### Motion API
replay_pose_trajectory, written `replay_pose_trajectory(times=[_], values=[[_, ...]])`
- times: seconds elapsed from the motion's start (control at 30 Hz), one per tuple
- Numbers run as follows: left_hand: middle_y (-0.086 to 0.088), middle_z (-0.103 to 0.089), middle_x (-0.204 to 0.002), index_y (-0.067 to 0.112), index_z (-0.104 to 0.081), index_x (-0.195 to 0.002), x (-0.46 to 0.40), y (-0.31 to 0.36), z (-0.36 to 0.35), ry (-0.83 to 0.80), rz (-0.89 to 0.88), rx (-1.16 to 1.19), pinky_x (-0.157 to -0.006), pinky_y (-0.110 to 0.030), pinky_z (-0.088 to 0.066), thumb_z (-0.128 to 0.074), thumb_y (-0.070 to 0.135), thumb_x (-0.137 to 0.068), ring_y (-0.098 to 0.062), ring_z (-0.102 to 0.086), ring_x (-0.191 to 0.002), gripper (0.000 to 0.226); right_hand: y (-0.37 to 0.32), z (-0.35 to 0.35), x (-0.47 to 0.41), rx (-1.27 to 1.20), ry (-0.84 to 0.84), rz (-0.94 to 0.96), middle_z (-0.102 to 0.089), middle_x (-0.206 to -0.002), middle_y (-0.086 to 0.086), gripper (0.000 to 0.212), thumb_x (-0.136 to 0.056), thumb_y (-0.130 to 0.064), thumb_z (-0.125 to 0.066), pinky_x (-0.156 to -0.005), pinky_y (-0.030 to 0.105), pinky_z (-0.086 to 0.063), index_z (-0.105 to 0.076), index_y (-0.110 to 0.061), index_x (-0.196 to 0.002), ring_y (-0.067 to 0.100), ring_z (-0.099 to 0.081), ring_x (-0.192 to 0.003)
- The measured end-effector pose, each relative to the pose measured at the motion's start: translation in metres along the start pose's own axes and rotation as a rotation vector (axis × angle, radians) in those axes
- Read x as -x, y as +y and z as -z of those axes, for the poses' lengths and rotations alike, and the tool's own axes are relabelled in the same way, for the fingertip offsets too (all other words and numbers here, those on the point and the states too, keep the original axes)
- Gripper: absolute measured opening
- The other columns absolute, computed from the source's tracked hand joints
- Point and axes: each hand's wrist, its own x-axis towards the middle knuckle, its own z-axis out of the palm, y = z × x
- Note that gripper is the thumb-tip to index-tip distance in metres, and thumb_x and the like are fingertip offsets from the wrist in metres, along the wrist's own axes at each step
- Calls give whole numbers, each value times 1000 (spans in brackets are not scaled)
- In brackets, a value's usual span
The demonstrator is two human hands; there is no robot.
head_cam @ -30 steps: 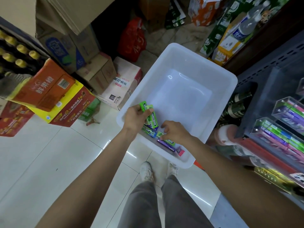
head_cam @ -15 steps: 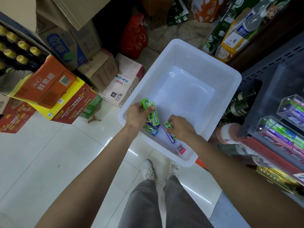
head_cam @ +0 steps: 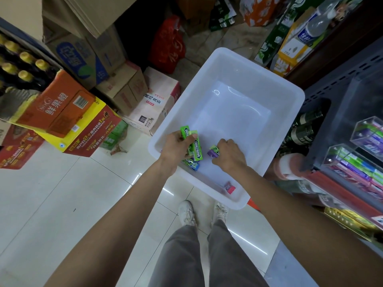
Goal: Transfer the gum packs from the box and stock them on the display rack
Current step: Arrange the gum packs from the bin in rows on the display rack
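White tiled floor (head_cam: 62, 204), stacked cardboard cartons (head_cam: 116, 88) along the left and far side, an orange drinks carton (head_cam: 56, 108) among them. White plastic box (head_cam: 244, 67) sits ahead of the person, mostly bare inside, gum collected at its near end. Display rack (head_cam: 356, 168) at right: clear tiered trays already carrying rows of green, purple and pink packs. Person's grey trousers and white shoes (head_cam: 187, 212) below the box. Left hand (head_cam: 176, 148) reaches over the near left rim, fingers curled round two green gum packs (head_cam: 195, 146), fanned and lifted, one reading DOUBLEMINT. Right hand (head_cam: 230, 154) is down in the box just beside it, fingers curled and pinching a purple-and-green pack (head_cam: 213, 151) at its end. A blue-green pack (head_cam: 191, 163) lies on the box floor under the left hand's packs. A small pink pack (head_cam: 229, 187) lies alone in the near right corner, well apart from both hands.
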Motion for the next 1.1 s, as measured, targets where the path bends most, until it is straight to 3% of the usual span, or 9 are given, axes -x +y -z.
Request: replay_pose_trajectory(times=[0.13,0.3,0.5,0.6,0.67,0.77,0.87,0.97,1.1], values=[[-16,-61,-90,7,-59,-89,1,-1,-2,-26,-6,-13,-80,-45,-57,-60,19,-92,-31,-64,-84,12,-1,-3,-1,11,13,11,-46,-121,17,46,-82,-20,-66,-74,33,-39,-44,-6,-120,33,-45,-113],[-3,-59,-75,12,-59,-82,0,-2,-4,-1,-11,-21,-64,-30,-57,-59,18,-92,-17,-59,-65,12,6,-2,-2,-282,76,-19,-62,-107,14,30,-80,-18,-66,-81,40,-49,-55,-5,-105,32,-57,-101],[-2,-60,-77,7,-60,-93,1,-2,-6,1,-11,-38,-71,-33,-56,-60,20,-92,-17,-60,-67,13,6,-7,-3,-114,2,31,-52,-114,18,28,-83,-16,-63,-76,32,-40,-60,-4,-108,34,-50,-108],[-2,-60,-75,10,-60,-86,2,-1,-7,5,-12,-34,-71,-34,-56,-60,20,-92,-18,-59,-66,11,6,-2,-2,-339,56,5,-62,-100,15,19,-83,-15,-65,-66,26,-41,-63,-2,-97,27,-57,-91],[-4,-61,-77,10,-61,-88,5,2,-8,6,-7,-23,-72,-35,-56,-60,19,-92,-20,-59,-67,10,4,14,6,-696,49,-51,-64,-90,13,19,-81,-12,-70,-65,20,-47,-65,-1,-95,22,-58,-80],[-7,-65,-84,9,-64,-96,14,14,-13,-19,-18,10,-65,-30,-58,-62,19,-91,-21,-62,-69,11,-1,50,32,-1198,-14,-42,-64,-86,17,18,-82,-7,-69,-64,31,-56,-63,1,-97,23,-62,-69],[-3,-68,-74,9,-67,-95,29,37,-28,-81,-81,50,-56,-23,-56,-65,17,-88,-14,-64,-60,11,-1,88,60,-1250,30,46,-66,-82,14,12,-82,-6,-68,-57,26,-56,-63,-2,-93,18,-65,-63],[-5,-69,-75,9,-69,-97,46,69,-52,-146,-167,84,-60,-25,-58,-65,13,-87,-13,-65,-62,11,10,123,83,-1291,129,79,-67,-78,13,8,-81,-6,-70,-54,26,-55,-62,-6,-83,15,-66,-59],[-5,-70,-75,9,-70,-95,74,112,-98,-266,-282,44,-63,-27,-57,-67,14,-85,-17,-66,-66,12,43,170,114,-1266,269,81,-68,-80,15,12,-77,-11,-74,-62,36,-57,-62,-8,-79,16,-67,-62]])
